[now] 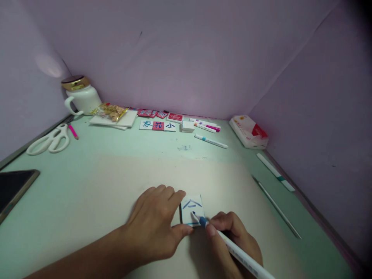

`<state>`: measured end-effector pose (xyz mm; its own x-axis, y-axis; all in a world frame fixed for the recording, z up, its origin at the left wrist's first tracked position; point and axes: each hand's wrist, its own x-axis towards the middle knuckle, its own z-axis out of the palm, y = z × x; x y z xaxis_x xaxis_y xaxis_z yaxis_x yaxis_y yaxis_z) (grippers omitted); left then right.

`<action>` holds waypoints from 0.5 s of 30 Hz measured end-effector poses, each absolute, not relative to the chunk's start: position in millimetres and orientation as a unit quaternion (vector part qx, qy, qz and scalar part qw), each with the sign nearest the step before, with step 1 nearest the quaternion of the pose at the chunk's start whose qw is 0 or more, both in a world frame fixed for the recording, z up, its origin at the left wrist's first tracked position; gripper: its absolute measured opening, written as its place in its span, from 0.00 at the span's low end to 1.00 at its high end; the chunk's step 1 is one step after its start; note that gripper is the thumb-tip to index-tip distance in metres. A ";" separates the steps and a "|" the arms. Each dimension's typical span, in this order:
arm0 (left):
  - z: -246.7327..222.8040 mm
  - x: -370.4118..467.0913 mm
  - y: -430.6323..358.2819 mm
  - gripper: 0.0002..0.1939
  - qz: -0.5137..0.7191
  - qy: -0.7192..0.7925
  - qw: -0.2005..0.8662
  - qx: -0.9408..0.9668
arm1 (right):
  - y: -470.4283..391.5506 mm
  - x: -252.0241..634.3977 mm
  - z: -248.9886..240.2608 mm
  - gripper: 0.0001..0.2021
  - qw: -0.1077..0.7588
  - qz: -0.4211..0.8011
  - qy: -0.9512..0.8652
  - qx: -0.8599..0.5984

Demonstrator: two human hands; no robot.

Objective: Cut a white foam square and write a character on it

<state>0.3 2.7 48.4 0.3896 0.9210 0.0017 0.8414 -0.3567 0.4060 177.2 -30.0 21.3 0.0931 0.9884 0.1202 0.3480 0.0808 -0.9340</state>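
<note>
A small white square card [196,198] lies on the table, bearing a few blue strokes near its top and a blue line along its bottom edge. My left hand [158,221] grips its left side, forefinger at the top corner and thumb at the bottom corner. In my right hand [232,236] is a white marker pen [241,255] with a blue collar, pinched between thumb and fingers. Its dark tip touches or nearly touches the card just below the strokes.
Farther back are several character cards [158,125], a white card stack [187,126] and several markers [210,141]. Scissors [54,140], a phone [17,190] and a lidded mug [83,99] stand left. A tissue pack [249,131], white strip [274,171] and silver rod [279,209] lie right.
</note>
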 end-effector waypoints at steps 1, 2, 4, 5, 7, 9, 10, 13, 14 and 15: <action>48.8 0.5 3.0 0.20 0.115 0.541 0.172 0.815 | -30.0 176.4 21.9 0.10 0.454 0.355 -0.572 -0.583; 49.2 0.7 3.2 0.20 0.114 0.542 0.171 0.815 | -29.8 175.8 22.6 0.10 0.451 0.361 -0.571 -0.584; 49.3 1.1 3.7 0.19 0.113 0.543 0.170 0.814 | -29.7 175.5 23.9 0.10 0.446 0.364 -0.570 -0.586; 49.0 1.3 3.8 0.19 0.113 0.544 0.169 0.814 | -29.6 175.6 24.3 0.10 0.444 0.363 -0.571 -0.587; 47.9 1.2 3.7 0.19 0.114 0.543 0.168 0.815 | -29.8 175.9 24.4 0.10 0.442 0.356 -0.573 -0.591; 46.5 0.8 3.2 0.20 0.116 0.542 0.167 0.815 | -29.9 176.2 23.6 0.10 0.440 0.350 -0.573 -0.596; 45.9 0.6 2.9 0.20 0.117 0.543 0.166 0.815 | -30.0 176.3 23.0 0.10 0.439 0.350 -0.573 -0.597; 44.8 0.1 1.9 0.20 0.123 0.543 0.164 0.815 | -29.8 176.3 22.5 0.10 0.440 0.356 -0.571 -0.595; 44.7 0.2 1.8 0.20 0.125 0.543 0.162 0.814 | -29.7 176.1 22.9 0.10 0.439 0.357 -0.571 -0.594; 44.7 0.3 1.9 0.21 0.126 0.542 0.161 0.815 | -29.5 176.0 23.5 0.10 0.439 0.357 -0.572 -0.594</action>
<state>0.3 1.9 44.7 0.3802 0.9244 0.0299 0.8432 -0.3598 0.3994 176.0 -29.5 23.5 0.0911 0.9929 0.0765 0.3659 0.0380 -0.9299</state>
